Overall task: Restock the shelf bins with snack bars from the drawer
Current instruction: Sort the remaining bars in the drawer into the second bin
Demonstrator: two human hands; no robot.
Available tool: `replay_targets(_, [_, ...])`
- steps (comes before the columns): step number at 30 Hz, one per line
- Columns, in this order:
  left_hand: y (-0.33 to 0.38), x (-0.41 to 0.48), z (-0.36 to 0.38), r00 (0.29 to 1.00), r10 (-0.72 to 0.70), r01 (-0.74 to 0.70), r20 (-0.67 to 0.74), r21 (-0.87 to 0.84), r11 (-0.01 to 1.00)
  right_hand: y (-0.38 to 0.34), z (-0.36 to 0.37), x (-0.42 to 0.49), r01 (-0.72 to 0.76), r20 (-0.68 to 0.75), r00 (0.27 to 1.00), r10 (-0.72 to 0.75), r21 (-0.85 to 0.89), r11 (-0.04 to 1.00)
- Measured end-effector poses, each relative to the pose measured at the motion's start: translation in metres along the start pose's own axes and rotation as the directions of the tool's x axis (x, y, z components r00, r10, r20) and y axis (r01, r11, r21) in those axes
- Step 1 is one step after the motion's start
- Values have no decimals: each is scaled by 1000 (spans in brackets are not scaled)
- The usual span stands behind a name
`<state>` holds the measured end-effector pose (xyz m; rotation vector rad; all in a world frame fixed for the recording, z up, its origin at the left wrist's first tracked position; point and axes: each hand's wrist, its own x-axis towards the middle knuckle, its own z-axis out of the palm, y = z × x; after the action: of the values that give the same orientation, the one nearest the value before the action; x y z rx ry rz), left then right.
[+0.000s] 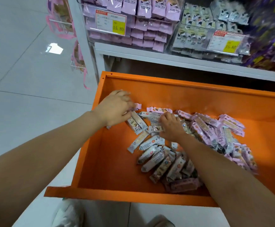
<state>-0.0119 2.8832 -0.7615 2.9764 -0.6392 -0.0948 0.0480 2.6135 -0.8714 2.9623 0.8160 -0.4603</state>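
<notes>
An orange drawer stands pulled out below the shelf. Inside lies a heap of several snack bars, white ones toward the left and pink ones toward the right. My left hand is at the drawer's back left and grips a few white bars that stick out from under its fingers. My right hand reaches into the middle of the heap, its fingers curled round a small white bar. Above, a clear bin of pink bars and a clear bin of white bars stand on the shelf.
Yellow price tags hang on the bin fronts. Purple packets fill the shelf's right end. A side rack with pink-edged bags hangs left of the shelf. Pale tiled floor spreads to the left; my shoes show below the drawer front.
</notes>
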Motion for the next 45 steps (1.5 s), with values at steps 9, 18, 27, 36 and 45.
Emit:
replay_targets(9, [31,47,50,914,-62,135,401,-158,978,11,4,-7,51,-13,999,-50,185,981])
replay_targets(18, [41,59,65,831,-182,527,525,-642,556,-9,-15,7,236,-175,969,-173,465,853])
replay_targets(27, [19,54,74,739,-325,673,590,-666,322,6,3,8,-175,-32,979,200,359,917])
replay_targets(36, [22,55,72,712,-354,693,606,-688,214,9,16,3,-198,-64,971,228,310,930])
replay_targets(45, [26,64,70,739,-309,649,598,-756,90,-7,-30,-8,-31,-130,961,243,824,566])
